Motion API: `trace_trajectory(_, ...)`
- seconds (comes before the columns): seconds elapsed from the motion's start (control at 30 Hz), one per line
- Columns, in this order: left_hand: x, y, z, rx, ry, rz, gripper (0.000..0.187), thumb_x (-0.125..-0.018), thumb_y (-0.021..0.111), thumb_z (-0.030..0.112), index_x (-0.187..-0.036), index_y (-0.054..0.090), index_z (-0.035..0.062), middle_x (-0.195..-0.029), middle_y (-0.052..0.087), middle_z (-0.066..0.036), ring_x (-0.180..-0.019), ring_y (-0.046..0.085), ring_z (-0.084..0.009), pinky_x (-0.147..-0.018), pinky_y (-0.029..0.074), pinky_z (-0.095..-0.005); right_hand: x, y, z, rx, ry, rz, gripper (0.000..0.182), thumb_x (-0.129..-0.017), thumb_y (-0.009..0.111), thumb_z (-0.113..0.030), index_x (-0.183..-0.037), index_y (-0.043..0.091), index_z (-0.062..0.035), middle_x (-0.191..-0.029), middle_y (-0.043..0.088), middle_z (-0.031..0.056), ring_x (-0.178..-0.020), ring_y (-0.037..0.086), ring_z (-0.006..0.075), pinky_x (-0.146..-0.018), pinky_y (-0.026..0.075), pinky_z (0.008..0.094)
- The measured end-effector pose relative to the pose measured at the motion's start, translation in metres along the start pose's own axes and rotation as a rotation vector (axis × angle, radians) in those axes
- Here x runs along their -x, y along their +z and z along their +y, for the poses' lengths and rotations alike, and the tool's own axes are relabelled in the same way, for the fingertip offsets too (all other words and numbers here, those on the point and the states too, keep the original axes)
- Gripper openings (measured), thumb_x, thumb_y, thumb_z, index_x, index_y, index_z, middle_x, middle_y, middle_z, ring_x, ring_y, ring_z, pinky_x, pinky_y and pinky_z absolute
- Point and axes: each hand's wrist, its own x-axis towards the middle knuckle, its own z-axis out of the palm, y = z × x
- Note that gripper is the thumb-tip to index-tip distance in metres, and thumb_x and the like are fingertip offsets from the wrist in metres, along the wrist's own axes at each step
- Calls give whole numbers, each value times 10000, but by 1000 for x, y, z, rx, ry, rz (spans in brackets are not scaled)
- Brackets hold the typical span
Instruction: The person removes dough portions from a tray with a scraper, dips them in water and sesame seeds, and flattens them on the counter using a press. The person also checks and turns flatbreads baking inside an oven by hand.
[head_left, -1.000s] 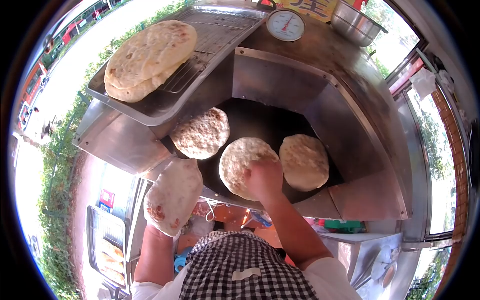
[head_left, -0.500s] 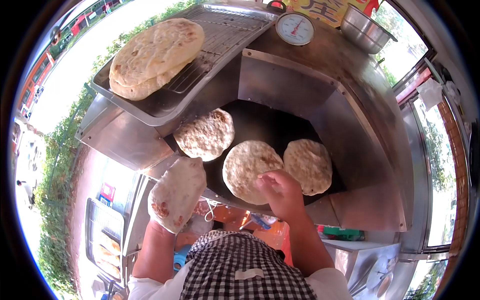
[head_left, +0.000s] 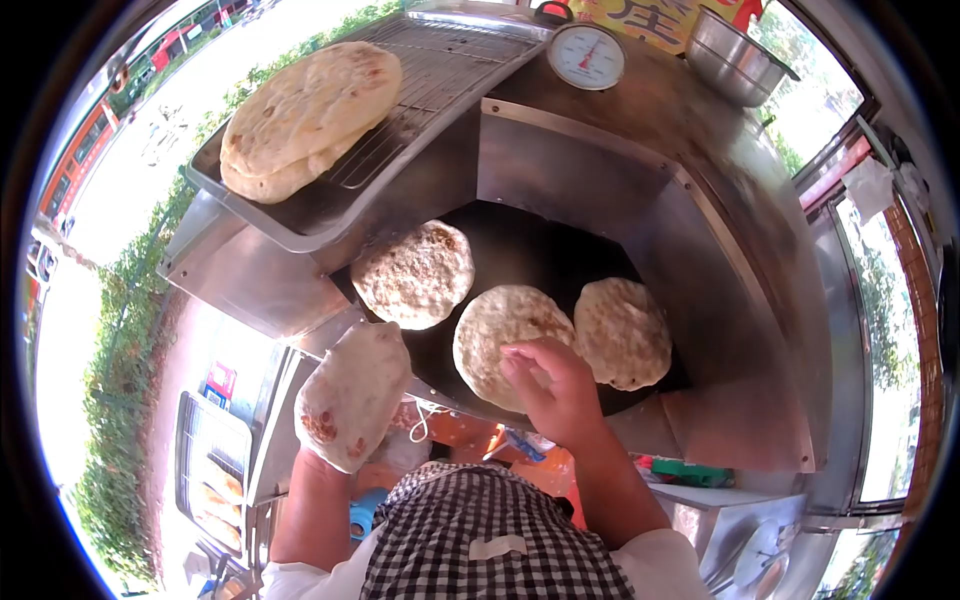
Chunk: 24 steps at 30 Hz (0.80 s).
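Note:
An oblong-looking, pale flatbread (head_left: pixel 355 395) with a few brown spots rests tilted on my left hand (head_left: pixel 322 470), which is mostly hidden beneath it; the wrist shows at its lower edge. My right hand (head_left: pixel 558 392) is over the middle flatbread (head_left: pixel 490 335), thumb and bent fingers apart, overlapping its lower right part. Beside it on the dark griddle (head_left: pixel 545 245) lie a browned flatbread (head_left: pixel 415 272) to the upper left and another flatbread (head_left: pixel 625 335) to the right.
Steel walls (head_left: pixel 720 290) enclose the griddle. A rack tray (head_left: pixel 440 60) at the upper left carries stacked flatbreads (head_left: pixel 310 115). A dial thermometer (head_left: pixel 586 57) and a steel bowl (head_left: pixel 735 58) stand on top. Another tray (head_left: pixel 190 470) with breads sits lower left.
My right hand has shifted slightly left over the middle flatbread, fingers a bit more spread from the thumb. The left hand still carries its flatbread, and the view has moved slightly.

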Motion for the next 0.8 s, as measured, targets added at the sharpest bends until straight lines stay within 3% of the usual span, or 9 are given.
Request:
trace_trajectory(0.13, 4, 34, -8, -77, 18, 0, 554, -1092, 566, 324, -1568, 492, 52, -1592, 526, -162, -1446, 537, -330, -1198, 485, -474, 5, -5, 1, -32, -35, 11, 169, -977, 773, -119, -1109, 734, -21, -951, 732, 137, -849, 724, 284, -748, 570, 374)
trace_trajectory(0.23, 5, 22, -7, -98, -26, -26, 554, -1104, 530, 348, -1577, 485, 63, -1593, 523, -160, -1457, 524, -333, -1221, 457, -478, 16, -10, 4, -37, -44, 30, 167, -974, 774, -138, -1091, 731, -27, -939, 729, 135, -860, 722, 300, -751, 565, 391)
trace_trajectory(0.27, 6, 37, -11, -96, -42, -135, 522, -1116, 504, 288, -1567, 463, 29, -1557, 527, -156, -1421, 538, -317, -1212, 461, -443, 20, -12, 5, -34, -49, 39, 168, -972, 775, -146, -1085, 730, -30, -935, 728, 134, -863, 720, 306, -752, 563, 399)
trace_trajectory(0.4, -1, -1, -3, -363, -2, -113, 573, -1125, 517, 299, -1637, 389, 76, -1648, 459, -99, -1501, 467, -246, -1267, 381, -415, 33, -14, 12, -19, 5, 27, 179, -959, 766, -206, -1037, 723, -50, -925, 726, 122, -847, 700, 342, -753, 538, 463)
trace_trajectory(0.6, -14, -6, -5, -609, 51, -123, 551, -1137, 500, 295, -1636, 411, 80, -1638, 483, -102, -1499, 479, -259, -1270, 381, -422, 49, -22, 23, 52, 24, 45, 190, -959, 757, -224, -1044, 725, -58, -912, 723, 116, -863, 694, 351, -777, 536, 475)
trace_trajectory(0.7, -16, 10, -9, -284, -77, -312, 543, -1140, 496, 278, -1638, 409, 81, -1658, 465, -100, -1522, 457, -254, -1287, 356, -418, 54, -21, 27, 91, 34, 57, 195, -958, 756, -226, -1052, 729, -57, -916, 721, 121, -874, 695, 355, -789, 537, 482)
trace_trajectory(0.8, -14, -2, -6, -317, -20, -79, 549, -1139, 497, 288, -1640, 408, 81, -1669, 454, -104, -1530, 450, -265, -1284, 365, -420, 52, -17, 31, 139, 28, 59, 199, -954, 754, -222, -1056, 732, -52, -925, 725, 127, -886, 698, 358, -795, 537, 488)
